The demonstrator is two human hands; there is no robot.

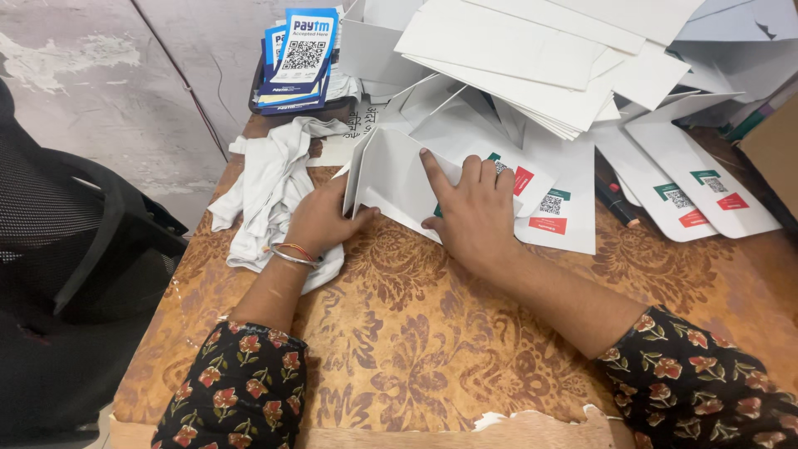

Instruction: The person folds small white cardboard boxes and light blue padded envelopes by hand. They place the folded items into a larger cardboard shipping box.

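Near the table's far edge, folded white card half-raised; right hand spread flat, pressing the crease — best kept firm; left hand pinching the lifted flap by the cloth — square edges first.

The left hand is curled with its thumb out. The right hand is pressed flat, fingers spread.

even, soft indoor light; sharp focus, faint shadows, slight wide-angle stretch at the edges.
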